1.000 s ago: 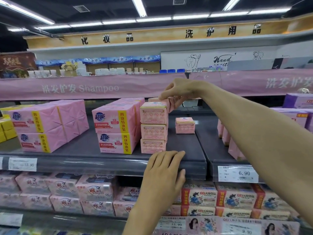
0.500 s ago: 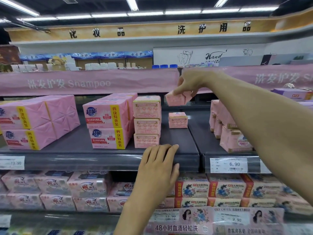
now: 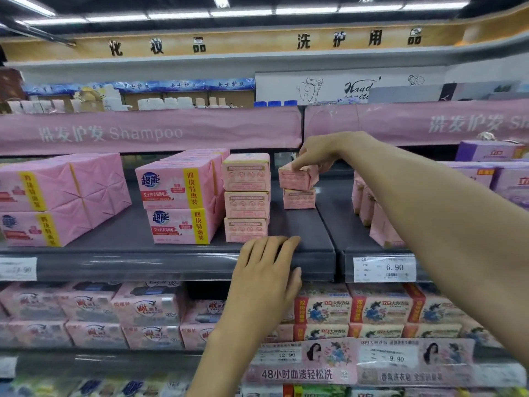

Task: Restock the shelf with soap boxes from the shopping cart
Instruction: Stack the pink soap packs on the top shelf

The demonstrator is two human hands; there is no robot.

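Right hand (image 3: 317,151): fingers pinch the top of a pink soap box (image 3: 297,176), grasping it.
Soap box: tilted, directly over a second soap box (image 3: 299,199) set far back on the dark shelf (image 3: 171,263); contact between the two cannot be told.
Left hand (image 3: 266,270): fingers straight, released, resting on the shelf's near edge.
Stack of three soap boxes (image 3: 246,197): just left of the pair.

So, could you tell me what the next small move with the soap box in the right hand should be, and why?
Probably settle the soap box flat and let go: the right hand pinches it, tilted, over the lone box beside the three-high stack.
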